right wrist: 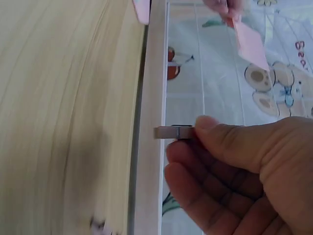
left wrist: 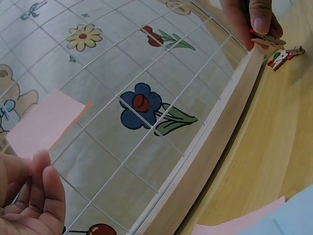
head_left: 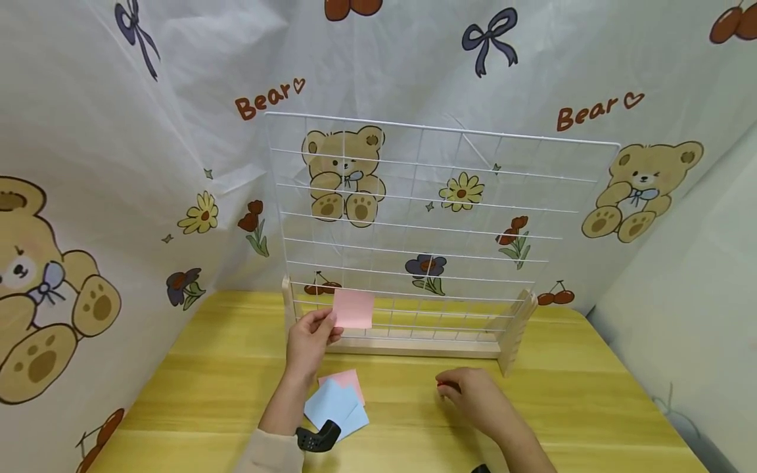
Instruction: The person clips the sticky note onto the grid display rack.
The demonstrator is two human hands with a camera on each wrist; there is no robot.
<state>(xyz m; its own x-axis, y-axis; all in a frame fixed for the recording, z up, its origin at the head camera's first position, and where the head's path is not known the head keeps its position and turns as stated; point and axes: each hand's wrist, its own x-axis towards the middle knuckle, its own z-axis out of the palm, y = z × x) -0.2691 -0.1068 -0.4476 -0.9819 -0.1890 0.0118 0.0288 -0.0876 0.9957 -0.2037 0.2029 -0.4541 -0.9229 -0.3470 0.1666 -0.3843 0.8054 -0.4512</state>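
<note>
My left hand [head_left: 310, 341] pinches a pink paper note [head_left: 353, 309] by its lower left corner, in front of the lower left part of a white wire grid [head_left: 422, 126]. My right hand [head_left: 478, 395] is over the table near the rack's right foot. Between its thumb and fingers it pinches a small wooden clothespin [right wrist: 168, 132], best seen in the right wrist view. The left wrist view also shows several small clothespins [left wrist: 286, 58] on the table beside the right hand; in the head view the right hand hides them.
Light blue notes [head_left: 331, 404] and a pink note [head_left: 350, 380] lie overlapping on the yellow wood-grain table [head_left: 207, 368], beside the left forearm. The grid stands in a wooden base [head_left: 414, 348] with side posts. Behind it hangs a bear-print sheet [head_left: 177, 131].
</note>
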